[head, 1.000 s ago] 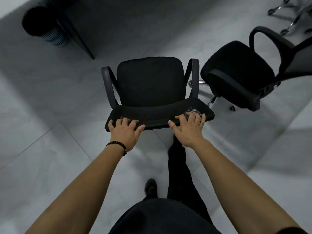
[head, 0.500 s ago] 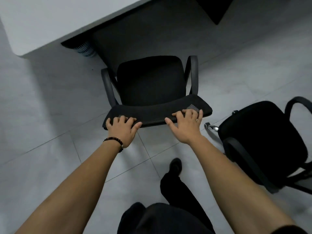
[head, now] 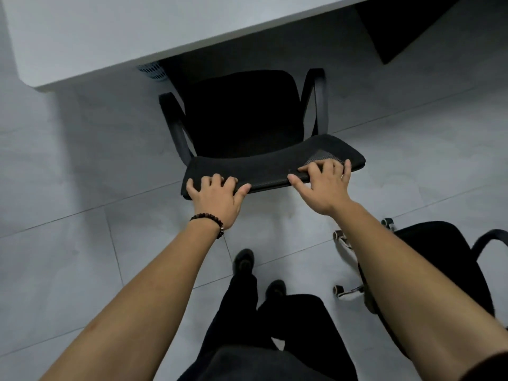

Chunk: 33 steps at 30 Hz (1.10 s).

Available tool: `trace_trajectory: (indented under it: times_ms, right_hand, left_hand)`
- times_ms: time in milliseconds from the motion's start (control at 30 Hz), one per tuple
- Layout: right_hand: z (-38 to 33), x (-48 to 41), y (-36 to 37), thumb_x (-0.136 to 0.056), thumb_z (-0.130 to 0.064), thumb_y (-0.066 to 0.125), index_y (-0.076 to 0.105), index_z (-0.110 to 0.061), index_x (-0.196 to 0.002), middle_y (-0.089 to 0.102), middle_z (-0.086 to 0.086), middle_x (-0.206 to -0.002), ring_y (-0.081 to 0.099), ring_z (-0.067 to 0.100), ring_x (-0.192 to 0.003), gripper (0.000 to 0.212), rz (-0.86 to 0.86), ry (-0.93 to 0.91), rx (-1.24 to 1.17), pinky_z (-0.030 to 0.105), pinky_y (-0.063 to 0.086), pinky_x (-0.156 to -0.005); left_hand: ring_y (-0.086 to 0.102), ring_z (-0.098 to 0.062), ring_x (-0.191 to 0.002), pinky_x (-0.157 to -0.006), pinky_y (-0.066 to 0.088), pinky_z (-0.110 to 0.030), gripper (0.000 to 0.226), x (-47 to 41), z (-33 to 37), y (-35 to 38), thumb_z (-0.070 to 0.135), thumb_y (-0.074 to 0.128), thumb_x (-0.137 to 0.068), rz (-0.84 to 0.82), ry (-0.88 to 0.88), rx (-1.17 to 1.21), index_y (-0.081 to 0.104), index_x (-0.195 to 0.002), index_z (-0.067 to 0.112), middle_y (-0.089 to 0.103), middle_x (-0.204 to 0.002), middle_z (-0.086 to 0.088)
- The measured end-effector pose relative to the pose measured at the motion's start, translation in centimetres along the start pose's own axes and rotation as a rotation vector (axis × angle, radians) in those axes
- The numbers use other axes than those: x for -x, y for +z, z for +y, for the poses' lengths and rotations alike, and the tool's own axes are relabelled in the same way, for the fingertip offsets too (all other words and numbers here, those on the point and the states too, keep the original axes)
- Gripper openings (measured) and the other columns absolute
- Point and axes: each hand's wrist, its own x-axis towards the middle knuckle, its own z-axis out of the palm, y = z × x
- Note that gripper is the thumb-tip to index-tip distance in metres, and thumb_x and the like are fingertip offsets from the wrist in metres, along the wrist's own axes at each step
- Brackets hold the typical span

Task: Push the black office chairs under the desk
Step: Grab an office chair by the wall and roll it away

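A black office chair [head: 242, 116] with two armrests stands in front of me, its seat facing the white desk [head: 110, 31] at the top. My left hand [head: 215, 199] grips the left end of the chair's backrest top edge. My right hand [head: 323, 185] holds the right end of the same edge, fingers over the mesh. The front of the seat sits just short of the desk's near edge. A second black office chair [head: 439, 259] stands at the lower right, partly hidden behind my right forearm.
A mesh waste bin [head: 152, 71] peeks out under the desk's edge left of the chair. A dark desk panel [head: 395, 26] stands at the top right. Grey floor tiles [head: 68, 257] spread left. My legs and shoes [head: 243, 261] are below the chair.
The chair has rolled toward the desk with both hands on its backrest. The desk fills more of the top, and the second chair has slid to the lower right of view.
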Motion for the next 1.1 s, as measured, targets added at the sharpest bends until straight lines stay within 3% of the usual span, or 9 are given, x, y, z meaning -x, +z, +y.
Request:
trace_trajectory:
  times_ms: [400,1100]
  right_hand:
    - [-0.2,-1.3,-2.0,-0.092,-0.070,0.029,0.051,-0.030,-0.133,0.038,0.011,-0.142,0.015,0.029,-0.143,0.060,-0.075,0.002,0.007,0.052,-0.016,-0.116]
    - [2.0,-1.1,-1.9,-0.093,-0.068,0.031,0.054,-0.028,-0.126,0.044,0.009,-0.134,0.022,0.029,-0.138,0.057,0.007,-0.065,-0.003,0.053,-0.013,-0.117]
  left_hand:
    - [0.041,-0.028,-0.122,-0.110,0.013,-0.060,0.064,-0.8,0.6,-0.8,0.062,0.011,-0.093,0.006,-0.021,0.033,0.051,-0.128,0.028,0.053,-0.127,-0.005]
    - [0.039,-0.029,-0.125,-0.111,0.015,-0.056,0.062,0.0,3.0,-0.4,0.061,0.015,-0.093,-0.013,-0.086,0.055,0.048,-0.134,0.028,0.051,-0.132,-0.004]
